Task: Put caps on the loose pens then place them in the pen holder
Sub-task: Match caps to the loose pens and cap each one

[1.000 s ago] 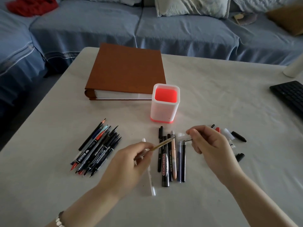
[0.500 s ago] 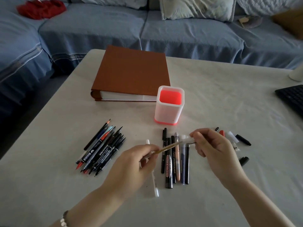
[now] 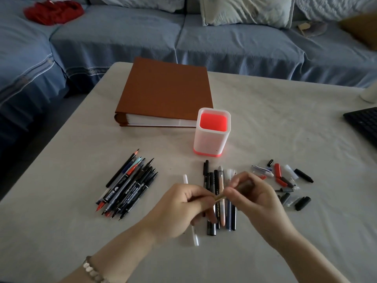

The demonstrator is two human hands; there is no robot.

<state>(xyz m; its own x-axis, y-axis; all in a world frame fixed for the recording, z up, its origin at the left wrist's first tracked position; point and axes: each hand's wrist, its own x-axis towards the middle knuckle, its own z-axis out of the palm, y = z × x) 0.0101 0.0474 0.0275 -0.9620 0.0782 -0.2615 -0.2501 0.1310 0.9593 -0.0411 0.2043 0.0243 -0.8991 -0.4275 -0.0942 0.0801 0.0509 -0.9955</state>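
The table [image 3: 275, 123] has a pale, faintly creased top. On it stands the holder [image 3: 210, 142], a square tube with rounded corners, frosted white plastic walls, a glowing red inside and a red foot. Nothing shows inside it. Just behind it lies a thick album [image 3: 167, 90] with a matte brown cover and white page edges. To the holder's near left, a loose fan of bare pens [image 3: 130, 188], mostly black with a few red tips, lies slanted. In front of the holder, a straight row of capped pens [image 3: 211, 227] lies side by side, black, navy and one peach. A slim white pen [image 3: 194, 236] lies to their left. To the right is a scatter of short caps [image 3: 277, 170] in black, red, grey and clear plastic. A black keyboard [image 3: 363, 123] sits at the right edge, and a blue sofa [image 3: 224, 45] runs behind.

Half a second ago the hands were apart, with a long stretch of the thin tan pen [image 3: 220, 197] bare between them and a clear cap at the right fingertips. Now the hands have closed in, and only a short piece of the pen shows. More of the caps are in sight past the right hand.

The left hand [image 3: 179, 211] has its fingers curled and pinches the pen's near end. The right hand [image 3: 258, 201] has its thumb and bent fingers pinched round the far end. The cap is hidden in that grip, so I cannot tell whether it is seated. The pen is held in the air above the capped pens.
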